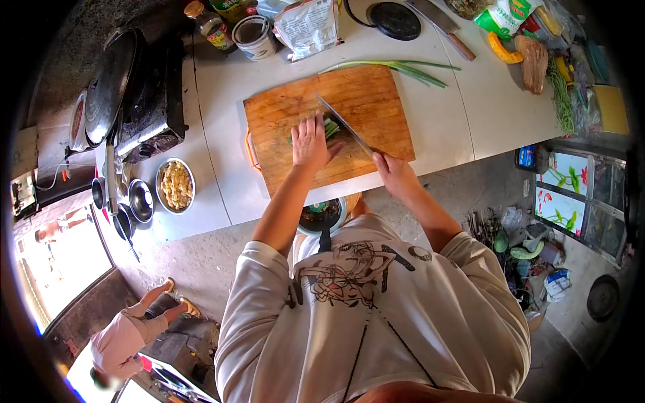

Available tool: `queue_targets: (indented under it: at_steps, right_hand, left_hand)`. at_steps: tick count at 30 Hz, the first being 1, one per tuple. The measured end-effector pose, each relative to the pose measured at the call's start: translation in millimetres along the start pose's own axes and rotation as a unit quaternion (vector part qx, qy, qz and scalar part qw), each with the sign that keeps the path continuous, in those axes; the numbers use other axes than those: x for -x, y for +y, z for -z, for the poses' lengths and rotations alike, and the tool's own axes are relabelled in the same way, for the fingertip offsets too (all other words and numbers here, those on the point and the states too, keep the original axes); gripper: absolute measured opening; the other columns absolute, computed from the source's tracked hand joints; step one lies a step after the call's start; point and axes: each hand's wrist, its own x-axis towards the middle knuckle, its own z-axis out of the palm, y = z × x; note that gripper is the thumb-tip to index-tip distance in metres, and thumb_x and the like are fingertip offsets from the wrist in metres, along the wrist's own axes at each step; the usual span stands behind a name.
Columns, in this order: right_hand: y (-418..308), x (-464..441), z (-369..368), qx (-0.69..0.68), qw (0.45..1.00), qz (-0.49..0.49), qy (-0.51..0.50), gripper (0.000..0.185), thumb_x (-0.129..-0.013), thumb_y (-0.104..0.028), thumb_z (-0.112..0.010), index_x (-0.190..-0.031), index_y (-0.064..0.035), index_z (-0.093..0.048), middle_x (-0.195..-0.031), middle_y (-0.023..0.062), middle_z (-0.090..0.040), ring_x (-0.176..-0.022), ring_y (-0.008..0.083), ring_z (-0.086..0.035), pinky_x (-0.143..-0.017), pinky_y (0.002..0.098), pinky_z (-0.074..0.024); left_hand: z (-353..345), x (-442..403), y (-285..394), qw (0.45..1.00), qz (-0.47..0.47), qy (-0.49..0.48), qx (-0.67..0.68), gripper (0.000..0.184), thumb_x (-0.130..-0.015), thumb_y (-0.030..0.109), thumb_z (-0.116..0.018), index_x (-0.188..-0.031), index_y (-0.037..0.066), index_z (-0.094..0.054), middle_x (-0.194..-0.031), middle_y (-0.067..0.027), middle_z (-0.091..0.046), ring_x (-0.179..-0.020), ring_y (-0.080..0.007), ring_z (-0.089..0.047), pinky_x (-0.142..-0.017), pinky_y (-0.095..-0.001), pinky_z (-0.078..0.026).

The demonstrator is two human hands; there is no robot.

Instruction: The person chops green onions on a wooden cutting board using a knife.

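Observation:
On the wooden cutting board, my left hand presses down on a short bunch of cut green onions, its fingers over them and its thumb pointing to the right. My right hand is closed round the handle of a kitchen knife. The blade slants up and left across the board, just right of the green onions. Part of the bunch is hidden under my left hand. Longer green onion stalks lie along the board's far edge, partly on the counter.
A bowl of yellowish chunks and a small metal bowl stand left, near the stove. A cleaver, black lid and squash lie beyond. Below the counter's edge is a pot. Another person is at lower left.

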Motion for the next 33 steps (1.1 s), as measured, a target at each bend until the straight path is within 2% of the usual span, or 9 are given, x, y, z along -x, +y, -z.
queue_targets:
  at_steps: [3,8,13,20,22,24,28,30,33]
  right_hand:
    - [-1.2,3.6,-8.7,-0.007,0.999,0.044,0.027,0.041,-0.094,-0.039,-0.035,-0.094,-0.0052,-0.059,-0.082,0.0216,-0.061,-0.074,0.0423,-0.058,-0.064,0.0507,-0.0464]
    - [-5.7,3.8,-10.9,-0.028,1.000,-0.001,0.005,0.042,-0.094,-0.039,-0.036,-0.092,-0.0049,-0.059,-0.078,0.0218,-0.061,-0.073,0.0425,-0.058,-0.063,0.0505,-0.0459]
    - [-2.4,2.8,-14.9,-0.022,1.000,-0.019,0.008,0.042,-0.094,-0.040,-0.037,-0.090,-0.0045,-0.060,-0.075,0.0219,-0.061,-0.074,0.0426,-0.058,-0.064,0.0501,-0.0456]
    - [-7.9,2.7,-16.0,-0.008,0.999,0.026,0.044,0.040,-0.094,-0.038,-0.037,-0.099,-0.0056,-0.060,-0.077,0.0204,-0.061,-0.074,0.0409,-0.059,-0.064,0.0481,-0.0466]
    - [-16.0,5.3,-16.5,-0.006,0.997,0.049,0.059,0.040,-0.094,-0.038,-0.036,-0.102,-0.0068,-0.059,-0.077,0.0198,-0.062,-0.074,0.0402,-0.059,-0.065,0.0474,-0.0471]
    - [-26.5,8.8,-12.4,-0.053,0.998,-0.034,-0.028,0.040,-0.095,-0.038,-0.035,-0.107,-0.0079,-0.058,-0.079,0.0190,-0.062,-0.075,0.0381,-0.060,-0.067,0.0459,-0.0474]
    - [-29.0,9.0,-7.7,-0.029,0.998,-0.043,-0.027,0.041,-0.095,-0.038,-0.034,-0.109,-0.0076,-0.058,-0.077,0.0189,-0.062,-0.073,0.0368,-0.061,-0.065,0.0450,-0.0479]
    - [-28.3,9.2,-10.1,0.009,1.000,-0.012,0.022,0.040,-0.095,-0.039,-0.035,-0.110,-0.0089,-0.057,-0.073,0.0184,-0.062,-0.069,0.0361,-0.061,-0.061,0.0442,-0.0482]
    - [-39.9,19.8,3.6,-0.002,0.999,-0.044,-0.006,0.039,-0.095,-0.038,-0.035,-0.107,-0.0095,-0.058,-0.069,0.0180,-0.061,-0.064,0.0372,-0.061,-0.058,0.0446,-0.0480]
  left_hand:
    - [-21.8,2.8,-5.0,0.999,0.007,0.037,0.005,0.085,-0.072,0.050,-0.065,-0.129,-0.005,-0.034,-0.119,-0.0186,-0.045,-0.110,-0.0321,-0.042,-0.094,-0.0443,-0.033]
    - [-32.8,6.1,-4.4,0.996,0.013,0.088,0.020,0.086,-0.072,0.051,-0.064,-0.130,-0.005,-0.033,-0.121,-0.0199,-0.044,-0.112,-0.0340,-0.042,-0.097,-0.0450,-0.031]
    - [-17.3,7.2,-5.7,0.998,-0.039,0.040,0.009,0.078,-0.076,0.043,-0.064,-0.129,-0.005,-0.033,-0.122,-0.0189,-0.044,-0.111,-0.0342,-0.043,-0.096,-0.0425,-0.034]
    - [-36.0,6.7,-14.3,0.998,-0.028,0.055,0.019,0.070,-0.077,0.031,-0.063,-0.130,-0.004,-0.032,-0.122,-0.0180,-0.043,-0.112,-0.0337,-0.042,-0.096,-0.0421,-0.034]
    - [-37.2,8.7,-14.3,0.992,-0.029,0.098,0.071,0.066,-0.078,0.029,-0.061,-0.129,-0.003,-0.033,-0.123,-0.0176,-0.043,-0.112,-0.0338,-0.042,-0.095,-0.0426,-0.034]
    - [-41.6,9.4,-13.1,0.991,-0.019,0.110,0.072,0.063,-0.079,0.028,-0.060,-0.128,-0.002,-0.034,-0.124,-0.0168,-0.043,-0.113,-0.0335,-0.042,-0.095,-0.0429,-0.034]
    - [-48.6,8.5,-13.4,0.990,0.007,0.114,0.088,0.054,-0.081,0.025,-0.057,-0.126,0.003,-0.037,-0.126,-0.0155,-0.043,-0.115,-0.0351,-0.041,-0.095,-0.0456,-0.033]
    - [-49.3,8.5,-13.9,0.987,0.006,0.123,0.100,0.051,-0.081,0.023,-0.056,-0.124,0.003,-0.038,-0.125,-0.0156,-0.044,-0.114,-0.0351,-0.042,-0.094,-0.0459,-0.033]
    - [-48.9,8.5,-15.6,0.983,0.002,0.140,0.115,0.045,-0.081,0.020,-0.055,-0.121,0.005,-0.040,-0.123,-0.0158,-0.045,-0.112,-0.0349,-0.043,-0.092,-0.0461,-0.034]
